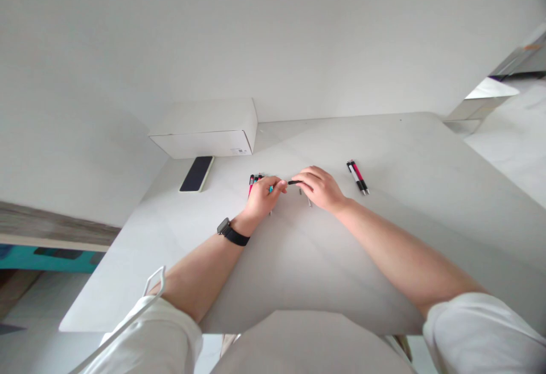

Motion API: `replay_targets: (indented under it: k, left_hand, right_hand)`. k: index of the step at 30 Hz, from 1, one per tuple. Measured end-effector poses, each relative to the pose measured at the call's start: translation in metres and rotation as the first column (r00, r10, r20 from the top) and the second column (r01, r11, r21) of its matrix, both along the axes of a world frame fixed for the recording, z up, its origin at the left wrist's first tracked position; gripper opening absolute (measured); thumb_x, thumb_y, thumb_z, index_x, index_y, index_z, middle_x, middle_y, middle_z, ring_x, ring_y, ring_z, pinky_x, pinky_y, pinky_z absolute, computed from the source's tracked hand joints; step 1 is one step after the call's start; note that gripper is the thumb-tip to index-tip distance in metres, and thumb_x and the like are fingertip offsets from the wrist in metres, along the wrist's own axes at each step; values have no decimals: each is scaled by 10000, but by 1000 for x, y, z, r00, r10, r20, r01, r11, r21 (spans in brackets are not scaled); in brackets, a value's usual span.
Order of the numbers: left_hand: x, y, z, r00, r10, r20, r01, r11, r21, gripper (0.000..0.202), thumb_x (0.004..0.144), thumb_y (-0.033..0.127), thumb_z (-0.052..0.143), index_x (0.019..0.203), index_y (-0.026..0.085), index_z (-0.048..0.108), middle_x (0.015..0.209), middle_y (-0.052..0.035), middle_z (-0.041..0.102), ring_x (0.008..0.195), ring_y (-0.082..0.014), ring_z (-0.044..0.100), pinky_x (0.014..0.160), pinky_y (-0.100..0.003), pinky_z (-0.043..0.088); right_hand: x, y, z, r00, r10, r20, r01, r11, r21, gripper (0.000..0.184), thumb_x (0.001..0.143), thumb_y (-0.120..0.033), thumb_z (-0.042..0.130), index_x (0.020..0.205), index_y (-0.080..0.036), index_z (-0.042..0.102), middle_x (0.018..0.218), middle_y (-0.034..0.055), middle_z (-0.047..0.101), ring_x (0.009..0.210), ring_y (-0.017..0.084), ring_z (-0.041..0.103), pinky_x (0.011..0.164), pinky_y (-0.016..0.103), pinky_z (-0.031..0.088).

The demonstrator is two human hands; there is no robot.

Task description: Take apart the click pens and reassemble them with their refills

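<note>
The right hand (321, 187) pinches a slim black rod-shaped piece (293, 182), its free end aimed at the curled left hand (265, 195), apparently so both can reach it; whether the left grips anything, I cannot tell. Two slender black-ended pens (358, 178), red and silver, lie rightward of the right hand on the smooth white counter (426, 175), presumably leaving working room.

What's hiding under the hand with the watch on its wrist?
Some pens poke out past the left hand, showing black, red and a little blue. The hand covers the rest, so I can't tell how many there are.
</note>
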State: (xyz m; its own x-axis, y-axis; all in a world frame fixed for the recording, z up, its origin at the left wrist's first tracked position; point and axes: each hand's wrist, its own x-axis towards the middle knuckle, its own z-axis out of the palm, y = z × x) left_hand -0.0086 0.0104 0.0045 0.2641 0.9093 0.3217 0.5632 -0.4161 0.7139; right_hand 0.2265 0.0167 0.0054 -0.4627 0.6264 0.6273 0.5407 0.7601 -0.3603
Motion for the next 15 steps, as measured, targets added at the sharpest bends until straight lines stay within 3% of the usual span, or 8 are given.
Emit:
replay_targets:
  k: [3, 8, 15]
  left_hand:
    - [-1, 0, -1, 1000, 0, -6, 0, 1000, -1, 331, 1035, 423, 551, 843, 234, 743, 897, -24, 772, 889, -201, 701, 869, -328, 513]
    - [-1, 1, -5, 999, 24, 25, -24, 1000, -2, 180, 985, 384, 643, 1015, 246, 755, 971, -29, 781, 914, -202, 708, 875, -334, 538]
    - [1, -1, -7, 998, 28, 49, -29, 1000, 13, 118, 954, 324, 698, 1017, 253, 767, 971, -25, 781, 898, -196, 714, 859, -338, 552]
  right_hand:
    - [-1, -1, 0, 1000, 13, -12, -13, 1000, -11, 263, 1021, -196, 568, 1213, -302, 712, 1128, 79, 730, 1060, 261, 672, 976, 428, 538]
    - [-1, 1, -2, 999, 41, -17, -42, 996, -83, 229, 1045, -275, 566, 1230, -290, 699, 1072, 67, 761, 1013, 249, 700, 929, 402, 546]
    - [-1, 2, -7, 997, -16, -80, -1, 978, -207, 219, 1066, -334, 526, 1185, -285, 703, 1057, 48, 790, 951, 223, 740, 869, 348, 545]
